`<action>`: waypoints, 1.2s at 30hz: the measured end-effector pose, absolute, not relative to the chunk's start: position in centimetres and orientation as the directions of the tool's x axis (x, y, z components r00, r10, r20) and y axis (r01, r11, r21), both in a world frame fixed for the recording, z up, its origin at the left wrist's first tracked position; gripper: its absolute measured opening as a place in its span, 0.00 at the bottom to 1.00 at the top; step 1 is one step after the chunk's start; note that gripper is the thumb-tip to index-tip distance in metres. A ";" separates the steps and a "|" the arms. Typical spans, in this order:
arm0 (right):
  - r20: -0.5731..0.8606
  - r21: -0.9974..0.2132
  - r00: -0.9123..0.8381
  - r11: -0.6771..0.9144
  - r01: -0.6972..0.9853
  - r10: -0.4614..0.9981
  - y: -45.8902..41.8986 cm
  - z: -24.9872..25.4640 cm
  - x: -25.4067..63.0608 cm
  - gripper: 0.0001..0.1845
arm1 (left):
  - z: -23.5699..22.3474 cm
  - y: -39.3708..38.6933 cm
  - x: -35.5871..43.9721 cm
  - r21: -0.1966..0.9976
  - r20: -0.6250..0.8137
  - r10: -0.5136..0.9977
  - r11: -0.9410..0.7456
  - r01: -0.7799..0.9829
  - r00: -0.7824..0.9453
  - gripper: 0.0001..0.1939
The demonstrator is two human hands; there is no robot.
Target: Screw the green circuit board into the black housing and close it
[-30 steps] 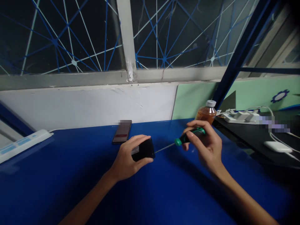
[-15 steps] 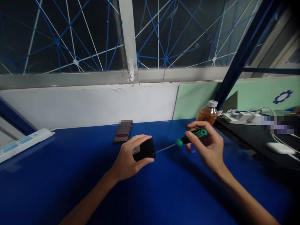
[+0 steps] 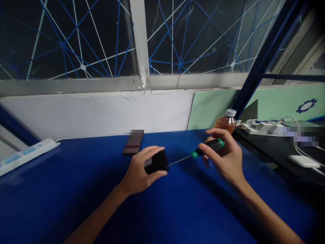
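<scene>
A small black box-shaped device (image 3: 157,162) with a pale label lies in the grip of my left hand (image 3: 138,173), thumb on its near side and fingers over its far side. My right hand (image 3: 227,157) is closed around the black and green handle of a screwdriver (image 3: 209,147). The screwdriver's thin metal shaft slants down to the left, and its tip meets the right end of the device near the near corner. Whether a screw sits under the tip is too small to tell.
Behind my left hand a phone (image 3: 133,142) lies on the blue table (image 3: 162,210). A bottle of amber drink (image 3: 225,122) stands beyond my right hand. A white power strip (image 3: 27,156) is at the left; another strip (image 3: 264,128) and a white charger (image 3: 304,161) are on the right.
The screwdriver handle has turned in my right hand and its fingers have shifted around it. My left hand and the device stay together, with the tip still at the device's right end.
</scene>
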State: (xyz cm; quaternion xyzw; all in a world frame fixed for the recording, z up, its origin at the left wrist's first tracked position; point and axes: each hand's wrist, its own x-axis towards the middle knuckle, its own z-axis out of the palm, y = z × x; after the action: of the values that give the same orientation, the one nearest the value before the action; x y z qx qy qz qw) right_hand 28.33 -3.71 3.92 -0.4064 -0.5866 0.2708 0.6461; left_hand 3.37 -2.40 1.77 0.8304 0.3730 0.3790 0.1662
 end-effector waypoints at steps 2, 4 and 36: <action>0.539 -0.841 0.178 0.514 0.171 0.823 -3.8 3.8 28.3 0.14 | 1.7 -2.4 3.4 0.558 0.507 0.745 -0.668 0.493 0.434 0.28; 0.536 -0.843 0.145 0.517 0.148 0.832 -3.8 3.7 28.3 0.13 | 1.7 -2.4 3.4 0.554 0.507 0.746 -0.666 0.499 0.432 0.29; 0.547 -0.828 0.141 0.507 0.241 0.825 -3.8 4.1 28.4 0.19 | 1.9 -2.5 3.5 0.548 0.497 0.746 -0.666 0.506 0.443 0.30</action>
State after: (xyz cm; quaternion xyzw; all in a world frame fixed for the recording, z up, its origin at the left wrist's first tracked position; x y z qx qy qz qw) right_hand 28.41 -3.79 4.10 -0.4364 -0.6111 0.2369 0.6164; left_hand 3.47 -2.50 1.93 0.8338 0.3755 0.3710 0.1615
